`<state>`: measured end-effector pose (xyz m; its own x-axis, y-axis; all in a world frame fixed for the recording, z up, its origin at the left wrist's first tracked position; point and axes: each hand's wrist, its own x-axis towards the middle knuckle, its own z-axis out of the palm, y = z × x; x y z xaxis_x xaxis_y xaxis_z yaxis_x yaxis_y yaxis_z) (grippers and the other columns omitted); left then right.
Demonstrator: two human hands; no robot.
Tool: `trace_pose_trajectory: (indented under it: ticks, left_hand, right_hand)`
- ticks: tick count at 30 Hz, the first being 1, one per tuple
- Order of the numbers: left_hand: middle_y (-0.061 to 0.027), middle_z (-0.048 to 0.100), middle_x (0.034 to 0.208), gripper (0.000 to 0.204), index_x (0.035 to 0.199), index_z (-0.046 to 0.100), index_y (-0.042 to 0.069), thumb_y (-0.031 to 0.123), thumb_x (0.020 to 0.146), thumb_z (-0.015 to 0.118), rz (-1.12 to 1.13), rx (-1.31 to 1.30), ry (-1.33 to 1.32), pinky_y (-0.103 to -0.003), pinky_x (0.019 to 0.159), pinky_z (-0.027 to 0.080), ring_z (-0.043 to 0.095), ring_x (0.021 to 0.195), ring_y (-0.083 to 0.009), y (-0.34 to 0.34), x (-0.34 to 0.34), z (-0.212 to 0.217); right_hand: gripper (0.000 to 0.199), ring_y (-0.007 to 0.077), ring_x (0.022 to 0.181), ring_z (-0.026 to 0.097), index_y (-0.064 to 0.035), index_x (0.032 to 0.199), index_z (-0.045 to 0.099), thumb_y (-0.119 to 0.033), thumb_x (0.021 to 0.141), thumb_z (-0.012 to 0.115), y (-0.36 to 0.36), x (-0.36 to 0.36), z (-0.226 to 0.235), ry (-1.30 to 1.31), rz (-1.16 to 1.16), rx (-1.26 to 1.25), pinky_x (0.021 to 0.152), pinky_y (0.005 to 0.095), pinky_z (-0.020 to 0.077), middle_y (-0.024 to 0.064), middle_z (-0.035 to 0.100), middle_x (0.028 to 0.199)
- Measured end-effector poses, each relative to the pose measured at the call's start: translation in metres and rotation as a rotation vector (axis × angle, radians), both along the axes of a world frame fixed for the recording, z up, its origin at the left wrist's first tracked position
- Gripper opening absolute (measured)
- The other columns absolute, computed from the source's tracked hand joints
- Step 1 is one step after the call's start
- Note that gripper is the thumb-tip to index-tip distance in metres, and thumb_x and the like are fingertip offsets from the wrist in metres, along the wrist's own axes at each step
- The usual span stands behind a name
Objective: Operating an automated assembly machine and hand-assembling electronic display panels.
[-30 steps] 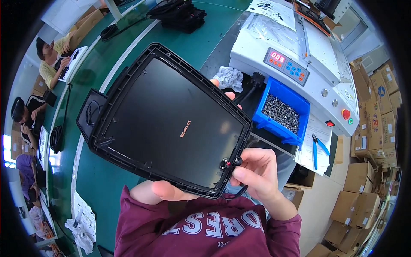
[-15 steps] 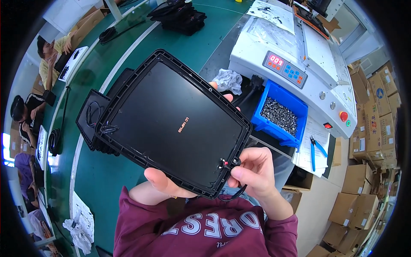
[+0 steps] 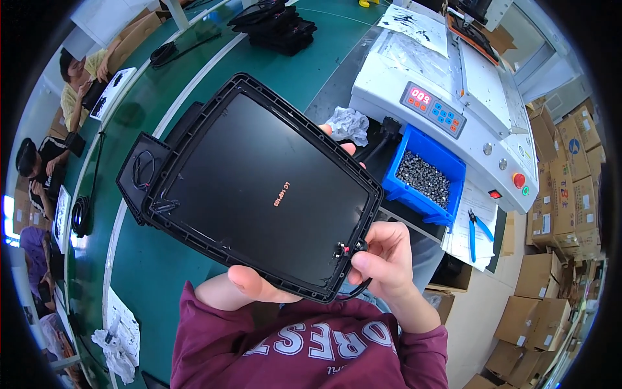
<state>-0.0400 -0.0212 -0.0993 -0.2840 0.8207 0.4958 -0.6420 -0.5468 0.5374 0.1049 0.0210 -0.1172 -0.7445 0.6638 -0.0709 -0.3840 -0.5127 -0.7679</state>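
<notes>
A black panel (image 3: pixel 265 188), rectangular with a raised slotted rim (image 3: pixel 295 113), is held at the middle of the frame, above the green tabletop (image 3: pixel 162 279). Its long axis slants from upper left to lower right, and its flat inner face is turned toward the camera. The short edge with small wires (image 3: pixel 346 249) lies at lower right, and a black cable (image 3: pixel 356 290) hangs from there.

The left hand (image 3: pixel 269 290) reaches under the panel from the lower edge of the frame, spread wide around it: the thumb sits at the lower-left long edge, while fingertips show past the upper-right one. The right hand (image 3: pixel 389 256), its forearm rising from lower right, has thumb and bent forefinger pinched together at a small black fitting (image 3: pixel 361 246) on that short edge.

A short row of orange letters and digits runs steeply across the panel near its centre. Large white letters stand upside down on the maroon sweater (image 3: pixel 227 350). At upper right, a white machine (image 3: pixel 376 94) shows glowing red digits; below it are a blue tray (image 3: pixel 414 202) of small metal parts (image 3: pixel 424 178) and blue-handled pliers (image 3: pixel 472 240). Printed cardboard boxes (image 3: pixel 541 272) fill the right side.
</notes>
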Motion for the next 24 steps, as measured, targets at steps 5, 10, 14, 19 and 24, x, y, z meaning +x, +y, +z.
trace_pose_trajectory:
  ticks: [5, 10, 14, 19, 24]
  left_hand:
    - [-0.0218, 0.011, 0.152, 0.118, 0.150, 0.003, 0.011, 0.080, 0.069, 0.054, 0.060, 0.080, 0.148, -0.052, 0.110, 0.029, 0.026, 0.137, -0.0380, 0.007, -0.002, -0.009]
    - [-0.0187, 0.016, 0.151, 0.119, 0.149, 0.003, 0.007, 0.081, 0.070, 0.051, 0.284, 0.033, 0.064, -0.046, 0.107, 0.034, 0.030, 0.135, -0.0345, -0.010, -0.009, 0.005]
    - [-0.0191, 0.027, 0.146, 0.099, 0.144, 0.022, -0.002, 0.076, 0.084, 0.031, 0.442, 0.117, -0.064, -0.043, 0.103, 0.036, 0.036, 0.131, -0.0318, -0.048, -0.026, 0.025]
    - [-0.0104, 0.061, 0.112, 0.061, 0.121, 0.053, 0.005, 0.057, 0.095, 0.035, 1.002, -0.007, -0.396, -0.036, 0.092, 0.047, 0.060, 0.102, -0.0223, -0.153, -0.059, 0.001]
    - [-0.0037, 0.061, 0.110, 0.049, 0.119, 0.055, 0.008, 0.050, 0.096, 0.042, 1.531, -0.457, -0.455, -0.030, 0.086, 0.048, 0.059, 0.098, -0.0153, -0.261, -0.054, -0.055]
  right_hand:
    - [0.015, 0.0060, 0.052, 0.052, 0.0016, 0.076, 0.059, -0.004, 0.072, 0.073, -0.003, -0.010, -0.005, 0.027, -0.064, -0.020, 0.047, 0.0183, 0.0401, 0.0034, 0.061, 0.071]
    - [0.027, 0.0154, 0.059, 0.061, 0.0052, 0.090, 0.061, -0.012, 0.073, 0.072, -0.001, -0.010, -0.006, -0.056, -0.014, 0.137, 0.052, 0.0248, 0.0504, 0.0128, 0.065, 0.085]
    - [0.062, 0.0216, 0.090, 0.061, 0.0090, 0.114, 0.052, -0.039, 0.080, 0.071, -0.010, -0.016, -0.002, 0.120, -0.011, 0.279, 0.076, 0.0323, 0.0507, 0.0195, 0.058, 0.112]
    - [0.044, 0.0151, 0.076, 0.051, 0.0041, 0.106, 0.053, -0.031, 0.084, 0.068, -0.002, -0.004, -0.019, 0.251, 0.031, 0.132, 0.066, 0.0265, 0.0409, 0.0108, 0.055, 0.095]
    - [0.027, 0.0128, 0.073, 0.048, 0.0015, 0.101, 0.053, -0.018, 0.085, 0.063, -0.001, -0.002, -0.025, 0.238, 0.164, 0.074, 0.063, 0.0249, 0.0362, 0.0094, 0.054, 0.093]
